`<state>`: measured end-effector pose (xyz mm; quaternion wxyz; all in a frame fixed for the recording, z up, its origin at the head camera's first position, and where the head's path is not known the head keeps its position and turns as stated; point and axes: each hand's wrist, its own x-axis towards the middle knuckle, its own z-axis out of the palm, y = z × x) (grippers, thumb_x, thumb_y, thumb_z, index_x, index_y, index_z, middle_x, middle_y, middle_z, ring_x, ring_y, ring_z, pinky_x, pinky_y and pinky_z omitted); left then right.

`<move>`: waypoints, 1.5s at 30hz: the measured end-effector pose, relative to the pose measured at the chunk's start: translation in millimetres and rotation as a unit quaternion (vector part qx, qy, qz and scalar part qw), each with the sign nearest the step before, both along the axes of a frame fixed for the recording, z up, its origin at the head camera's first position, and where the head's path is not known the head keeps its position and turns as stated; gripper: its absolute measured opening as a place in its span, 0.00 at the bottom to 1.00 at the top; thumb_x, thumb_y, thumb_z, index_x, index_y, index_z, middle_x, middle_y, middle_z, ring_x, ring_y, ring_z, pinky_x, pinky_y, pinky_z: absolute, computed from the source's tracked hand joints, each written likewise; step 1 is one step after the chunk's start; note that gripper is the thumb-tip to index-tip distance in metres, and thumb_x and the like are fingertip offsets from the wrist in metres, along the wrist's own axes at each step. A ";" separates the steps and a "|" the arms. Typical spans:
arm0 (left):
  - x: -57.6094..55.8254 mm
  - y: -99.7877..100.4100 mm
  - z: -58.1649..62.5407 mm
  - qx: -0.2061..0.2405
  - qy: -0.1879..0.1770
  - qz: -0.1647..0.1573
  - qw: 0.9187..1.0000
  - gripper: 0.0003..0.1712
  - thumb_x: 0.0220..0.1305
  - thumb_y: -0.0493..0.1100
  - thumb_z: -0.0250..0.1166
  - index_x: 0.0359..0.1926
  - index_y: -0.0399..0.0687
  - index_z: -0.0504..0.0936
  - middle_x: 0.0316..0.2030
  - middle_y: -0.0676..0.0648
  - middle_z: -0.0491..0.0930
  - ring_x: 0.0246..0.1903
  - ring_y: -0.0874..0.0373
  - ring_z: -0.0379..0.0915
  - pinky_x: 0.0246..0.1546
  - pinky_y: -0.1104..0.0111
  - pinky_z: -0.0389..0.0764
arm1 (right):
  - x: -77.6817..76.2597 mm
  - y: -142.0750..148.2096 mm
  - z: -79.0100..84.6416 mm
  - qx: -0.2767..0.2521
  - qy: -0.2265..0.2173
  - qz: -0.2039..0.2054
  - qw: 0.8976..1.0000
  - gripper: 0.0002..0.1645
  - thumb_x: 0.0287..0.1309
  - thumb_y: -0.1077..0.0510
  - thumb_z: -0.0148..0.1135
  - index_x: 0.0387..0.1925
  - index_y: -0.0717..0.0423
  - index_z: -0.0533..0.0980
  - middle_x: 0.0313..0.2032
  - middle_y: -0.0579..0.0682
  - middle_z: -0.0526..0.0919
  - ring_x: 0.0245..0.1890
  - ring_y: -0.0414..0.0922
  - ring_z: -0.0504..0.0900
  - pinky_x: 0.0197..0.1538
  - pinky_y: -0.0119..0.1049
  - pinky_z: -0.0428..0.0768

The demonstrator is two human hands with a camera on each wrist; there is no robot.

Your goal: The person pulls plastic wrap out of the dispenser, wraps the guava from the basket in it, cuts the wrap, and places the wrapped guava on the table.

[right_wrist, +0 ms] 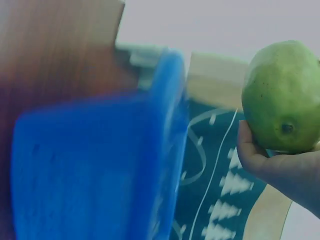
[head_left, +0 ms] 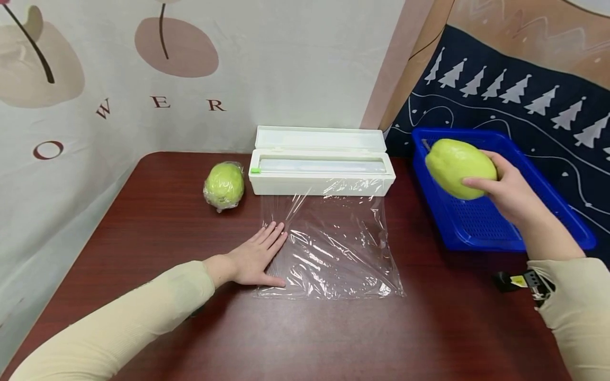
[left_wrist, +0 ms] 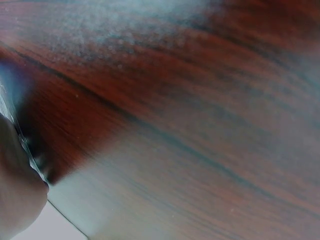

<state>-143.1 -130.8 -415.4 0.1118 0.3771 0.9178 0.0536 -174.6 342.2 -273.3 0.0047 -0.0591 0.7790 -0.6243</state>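
My right hand [head_left: 512,188] grips a large green pear [head_left: 459,168] by its rounded end, above a blue basket [head_left: 469,241]. In the right wrist view the same pear [right_wrist: 282,95] shows its dark blossom end. My left hand [head_left: 254,259] lies flat with spread fingers on the left edge of a sheet of cling film [head_left: 333,248]. The sheet runs over the tabletop from a white cling film dispenser [head_left: 321,185], whose lid stands raised. Left of the dispenser sits another green fruit [head_left: 224,185] wrapped in film. The left wrist view catches only part of the hand and the table.
The dark red wooden table [head_left: 333,338] carries everything except my arms. A green slider [head_left: 256,170] sits at the dispenser's left end. Behind stand a pale printed cloth [head_left: 286,63] and, at right, a dark cloth with white trees [head_left: 505,69].
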 end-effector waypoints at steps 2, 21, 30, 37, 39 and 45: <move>-0.1 0.0 -0.2 -0.004 -0.001 0.002 1.000 0.60 0.54 0.71 0.57 0.71 0.32 0.47 0.72 0.31 0.39 0.72 0.38 0.31 0.71 0.50 0.44 | -0.9 -13.9 1.8 -0.027 0.012 0.034 0.999 0.27 0.59 0.69 0.55 0.56 0.43 0.65 0.48 0.42 0.68 0.41 0.33 0.73 0.39 0.19 0.76; 1.1 -0.1 -0.8 -0.003 -0.006 0.005 1.000 0.62 0.53 0.72 0.57 0.71 0.32 0.46 0.72 0.31 0.38 0.72 0.38 0.30 0.71 0.49 0.43 | -8.6 -122.5 -32.8 0.081 0.038 0.188 0.978 0.41 0.45 0.70 0.64 0.63 0.58 0.62 0.51 0.40 0.71 0.46 0.39 0.71 0.47 0.25 0.74; 0.7 1.5 2.5 -0.008 0.001 -0.001 1.000 0.60 0.54 0.71 0.57 0.70 0.30 0.48 0.71 0.30 0.40 0.71 0.36 0.33 0.71 0.49 0.45 | -15.9 -149.7 -70.2 0.093 -0.003 0.249 0.964 0.47 0.43 0.65 0.68 0.65 0.58 0.58 0.57 0.60 0.67 0.49 0.47 0.72 0.48 0.32 0.76; 0.4 1.5 3.4 -0.010 0.000 0.000 1.000 0.61 0.53 0.72 0.57 0.70 0.31 0.47 0.71 0.30 0.39 0.72 0.37 0.32 0.71 0.49 0.45 | -20.8 -162.5 -90.2 0.105 -0.012 0.263 0.959 0.45 0.41 0.65 0.69 0.63 0.59 0.60 0.56 0.63 0.67 0.50 0.53 0.73 0.49 0.37 0.77; 0.1 1.5 2.9 -0.012 -0.003 0.001 1.000 0.61 0.53 0.72 0.57 0.70 0.31 0.47 0.71 0.31 0.39 0.72 0.37 0.31 0.71 0.49 0.44 | -22.7 -164.8 -97.2 0.106 -0.011 0.268 0.957 0.45 0.41 0.66 0.69 0.63 0.59 0.60 0.57 0.63 0.67 0.51 0.54 0.73 0.50 0.39 0.77; 0.2 1.7 3.8 -0.010 -0.009 0.002 1.000 0.61 0.53 0.72 0.56 0.71 0.32 0.45 0.72 0.31 0.38 0.72 0.38 0.30 0.71 0.50 0.44 | -23.2 -168.6 -115.1 0.134 -0.011 0.275 0.952 0.46 0.40 0.62 0.71 0.63 0.58 0.61 0.56 0.63 0.69 0.51 0.55 0.74 0.53 0.42 0.76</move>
